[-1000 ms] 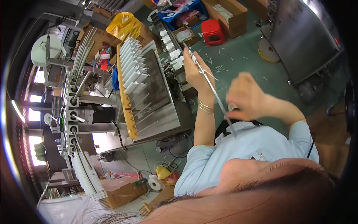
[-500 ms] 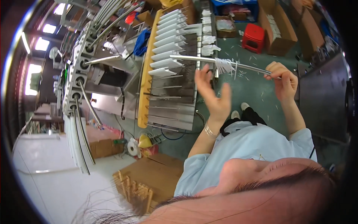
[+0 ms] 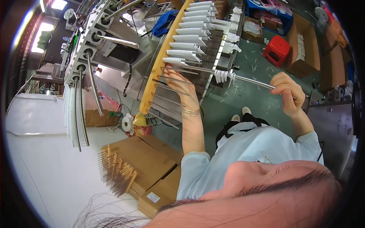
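Right hand grips the rod; keep it steady. Whether the left hand, by the yellow rack, grips anything, I cannot tell.

The long rod is gleaming as smooth, polished metal, while the bunched white pieces on it are looking matt. Thin pins are showing a dull metallic sheen against the smooth yellow bar. Bracelets are glinting like metal, the red stool is shining as glossy plastic, and the boxes are presenting matt brown cardboard.
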`<state>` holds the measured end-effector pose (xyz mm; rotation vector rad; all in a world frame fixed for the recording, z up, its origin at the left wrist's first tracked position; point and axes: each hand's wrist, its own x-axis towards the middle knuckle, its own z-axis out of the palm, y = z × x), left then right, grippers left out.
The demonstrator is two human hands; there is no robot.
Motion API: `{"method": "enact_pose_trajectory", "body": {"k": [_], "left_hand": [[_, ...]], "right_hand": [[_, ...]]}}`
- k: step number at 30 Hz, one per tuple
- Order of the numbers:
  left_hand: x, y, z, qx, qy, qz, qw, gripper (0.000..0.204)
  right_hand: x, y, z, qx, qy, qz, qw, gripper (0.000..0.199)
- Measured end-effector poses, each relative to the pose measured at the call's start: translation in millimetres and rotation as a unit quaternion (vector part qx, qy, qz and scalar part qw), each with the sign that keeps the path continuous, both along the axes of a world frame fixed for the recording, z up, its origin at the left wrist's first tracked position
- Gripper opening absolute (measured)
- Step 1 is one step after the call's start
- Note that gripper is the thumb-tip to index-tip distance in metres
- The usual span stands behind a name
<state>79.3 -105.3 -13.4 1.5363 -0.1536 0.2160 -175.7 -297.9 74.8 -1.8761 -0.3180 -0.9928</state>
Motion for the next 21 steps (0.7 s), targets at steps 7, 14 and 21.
{"method": "enact_pose_trajectory", "body": {"k": [7,14,21], "left_hand": [[-7.7,-5.8,23.1,-0.125,0.032,-0.062,0.990,0.035],[-35.3,-22.8,51.6,-0.137,0.006,-0.049,0.989,0.029],[-80.4,-29.3,23.1,0.077,-0.115,-0.184,0.973,0.036]], "right_hand": [[6.6,-6.3,-2.7,-0.035,-0.031,0.018,0.999,0.020],[30.9,-2.9,-8.9,-0.036,-0.049,0.027,0.998,0.015],[30.0,-9.8,-9.8,-0.045,-0.065,0.030,0.996,0.017]]}}
